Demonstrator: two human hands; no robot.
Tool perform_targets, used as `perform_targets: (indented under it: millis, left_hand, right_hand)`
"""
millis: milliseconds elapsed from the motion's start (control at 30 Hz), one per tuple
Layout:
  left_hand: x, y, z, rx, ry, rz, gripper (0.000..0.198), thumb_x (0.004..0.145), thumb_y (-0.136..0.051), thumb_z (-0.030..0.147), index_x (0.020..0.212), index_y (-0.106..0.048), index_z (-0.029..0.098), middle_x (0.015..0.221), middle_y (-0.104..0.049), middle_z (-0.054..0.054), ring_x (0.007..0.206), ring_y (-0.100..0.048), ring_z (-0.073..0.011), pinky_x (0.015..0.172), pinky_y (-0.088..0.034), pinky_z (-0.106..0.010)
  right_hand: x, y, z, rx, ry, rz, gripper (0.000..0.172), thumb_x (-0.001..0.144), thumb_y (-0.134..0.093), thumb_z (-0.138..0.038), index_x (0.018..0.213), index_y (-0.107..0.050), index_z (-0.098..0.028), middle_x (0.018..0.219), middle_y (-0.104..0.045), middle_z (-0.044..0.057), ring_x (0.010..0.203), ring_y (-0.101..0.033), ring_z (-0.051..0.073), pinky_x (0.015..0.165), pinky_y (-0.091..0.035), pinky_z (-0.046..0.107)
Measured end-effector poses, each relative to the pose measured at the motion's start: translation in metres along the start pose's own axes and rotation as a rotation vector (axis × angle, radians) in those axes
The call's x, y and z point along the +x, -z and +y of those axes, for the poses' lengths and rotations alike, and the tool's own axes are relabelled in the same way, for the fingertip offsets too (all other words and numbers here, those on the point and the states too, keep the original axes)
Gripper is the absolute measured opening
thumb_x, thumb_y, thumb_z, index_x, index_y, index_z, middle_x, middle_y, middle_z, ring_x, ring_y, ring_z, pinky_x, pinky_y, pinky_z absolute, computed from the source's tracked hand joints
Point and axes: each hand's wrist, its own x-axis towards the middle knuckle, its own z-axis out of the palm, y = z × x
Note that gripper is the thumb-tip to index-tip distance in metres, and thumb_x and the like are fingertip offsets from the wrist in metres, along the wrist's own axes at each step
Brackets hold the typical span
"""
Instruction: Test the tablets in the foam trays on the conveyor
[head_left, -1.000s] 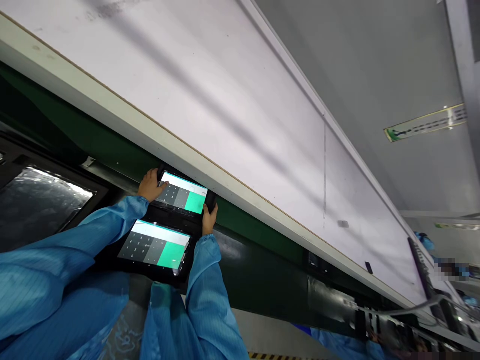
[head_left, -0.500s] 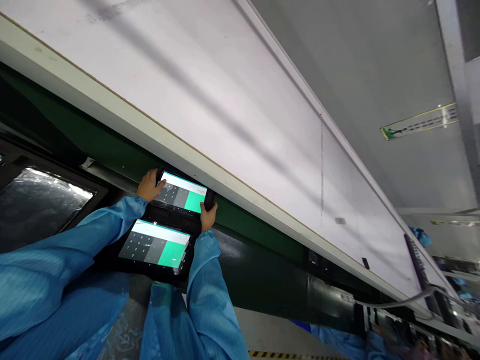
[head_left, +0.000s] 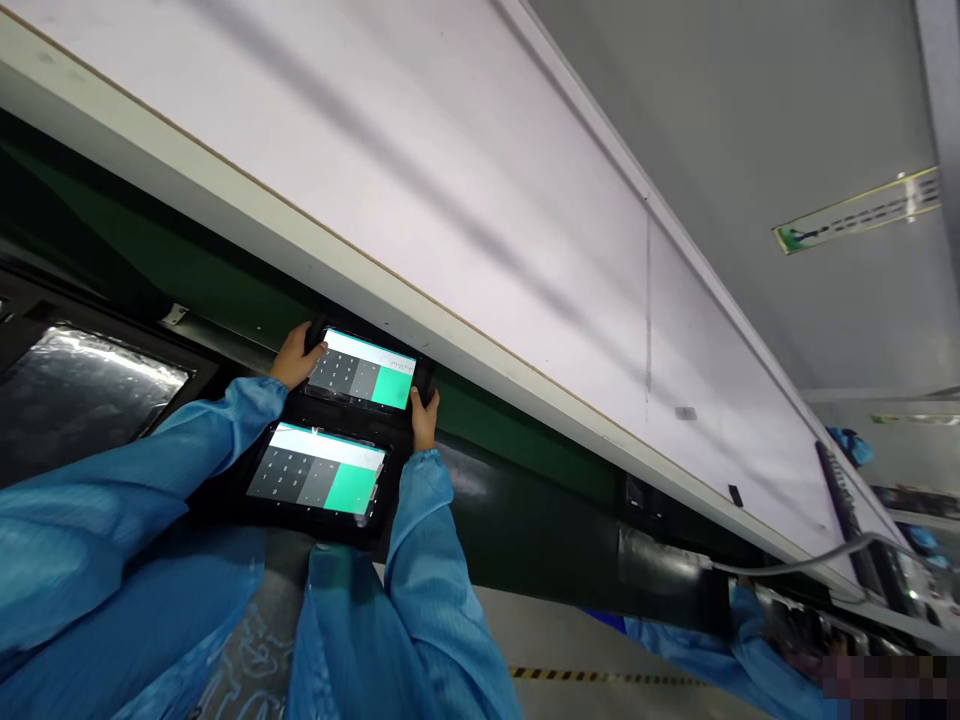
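Observation:
A tablet in a dark case is held between my two hands, its lit screen showing a calculator keypad with a green block. My left hand grips its left end, the thumb over the screen's edge. At the other end my right hand is closed on the dark side grip, thumb at the front. Nearer my body lies a second tablet with the same keypad screen lit, and neither hand touches it. The undersides of my fingers are hidden behind the case.
A long white shelf with a pale edge runs diagonally above the green conveyor belt. Left of me sits a dark-framed panel with shiny film. A grey cable crosses at right, near another person's blue sleeve.
The view has shifted slightly. Both hands still hold the upper tablet, and my left thumb has moved back toward the screen's edge.

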Motion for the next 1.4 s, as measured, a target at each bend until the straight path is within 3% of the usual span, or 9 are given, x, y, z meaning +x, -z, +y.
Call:
perform_targets:
  millis: [100, 200, 300, 433, 567, 800, 967, 1200, 1400]
  left_hand:
    - [-0.03, 0.021, -0.014, -0.04, 0.027, -0.031, 0.072, 0.091, -0.056, 0.054, 0.151, -0.036, 0.02, 0.152, -0.043, -0.016, 0.143, -0.04, -0.0319, 0.122, -0.034, -0.05]
    - [-0.085, 0.048, -0.032, -0.062, 0.072, -0.085, 0.076, 0.089, -0.054, 0.06, 0.151, -0.037, 0.021, 0.152, -0.045, -0.014, 0.144, -0.041, -0.0331, 0.122, -0.033, -0.052]
    - [-0.145, 0.066, -0.049, -0.059, 0.106, -0.143, 0.079, 0.086, -0.054, 0.066, 0.149, -0.04, 0.022, 0.153, -0.045, -0.012, 0.144, -0.04, -0.0345, 0.124, -0.03, -0.054]
    - [-0.193, 0.072, -0.063, -0.045, 0.106, -0.215, 0.082, 0.082, -0.052, 0.074, 0.146, -0.043, 0.023, 0.153, -0.045, -0.012, 0.145, -0.039, -0.0354, 0.124, -0.028, -0.056]
    - [-0.195, 0.068, -0.069, -0.019, 0.078, -0.225, 0.083, 0.082, -0.05, 0.074, 0.144, -0.044, 0.019, 0.153, -0.042, -0.015, 0.146, -0.037, -0.0358, 0.124, -0.026, -0.057]
    - [-0.186, 0.066, -0.066, 0.015, 0.04, -0.222, 0.081, 0.08, -0.051, 0.071, 0.14, -0.046, 0.017, 0.146, -0.048, -0.017, 0.141, -0.042, -0.0366, 0.122, -0.031, -0.054]
    - [-0.186, 0.065, -0.063, 0.033, 0.024, -0.223, 0.078, 0.08, -0.051, 0.068, 0.14, -0.045, 0.017, 0.146, -0.048, -0.017, 0.14, -0.043, -0.0354, 0.122, -0.031, -0.053]
    - [-0.188, 0.059, -0.053, 0.088, 0.024, -0.171, 0.077, 0.078, -0.058, 0.064, 0.137, -0.045, 0.016, 0.142, -0.05, -0.019, 0.137, -0.046, -0.0368, 0.118, -0.036, -0.054]
    - [-0.192, 0.044, -0.05, 0.148, 0.04, -0.076, 0.087, 0.074, -0.066, 0.063, 0.14, -0.04, 0.013, 0.142, -0.045, -0.023, 0.138, -0.041, -0.0436, 0.116, -0.036, -0.06]
  right_hand:
    - [-0.042, 0.02, 0.022, 0.057, 0.008, -0.024, 0.095, 0.081, -0.066, -0.061, 0.157, -0.03, -0.019, 0.163, -0.034, 0.013, 0.148, -0.039, 0.028, 0.119, -0.035, 0.043]
    - [-0.106, 0.036, 0.051, 0.093, -0.008, -0.085, 0.096, 0.08, -0.067, -0.056, 0.158, -0.025, -0.02, 0.156, -0.046, 0.015, 0.138, -0.052, 0.028, 0.112, -0.044, 0.045]
    - [-0.157, 0.039, 0.074, 0.088, -0.011, -0.141, 0.092, 0.078, -0.071, -0.051, 0.155, -0.033, -0.019, 0.149, -0.054, 0.014, 0.134, -0.055, 0.029, 0.11, -0.046, 0.045]
    - [-0.177, 0.033, 0.089, 0.047, 0.014, -0.153, 0.097, 0.077, -0.073, -0.048, 0.158, -0.027, -0.018, 0.154, -0.048, 0.015, 0.138, -0.05, 0.031, 0.112, -0.043, 0.045]
    - [-0.171, 0.029, 0.096, -0.021, 0.048, -0.15, 0.11, 0.072, -0.078, -0.044, 0.161, -0.018, -0.018, 0.164, -0.031, 0.016, 0.148, -0.035, 0.035, 0.118, -0.033, 0.051]
    - [-0.172, 0.032, 0.106, -0.089, 0.119, -0.186, 0.118, 0.069, -0.08, -0.046, 0.162, -0.013, -0.016, 0.169, -0.018, 0.014, 0.155, -0.021, 0.034, 0.124, -0.021, 0.052]
    - [-0.171, 0.03, 0.107, -0.11, 0.118, -0.178, 0.111, 0.078, -0.071, -0.053, 0.162, -0.01, -0.013, 0.17, -0.013, 0.015, 0.156, -0.017, 0.033, 0.125, -0.02, 0.05]
    - [-0.171, 0.034, 0.102, -0.078, 0.117, -0.22, 0.126, 0.067, -0.082, -0.049, 0.162, -0.009, -0.012, 0.17, -0.012, 0.015, 0.157, -0.015, 0.033, 0.126, -0.017, 0.05]
    - [-0.175, 0.032, 0.094, -0.038, 0.079, -0.201, 0.114, 0.079, -0.072, -0.057, 0.163, -0.007, -0.016, 0.17, -0.01, 0.012, 0.157, -0.014, 0.029, 0.126, -0.018, 0.049]
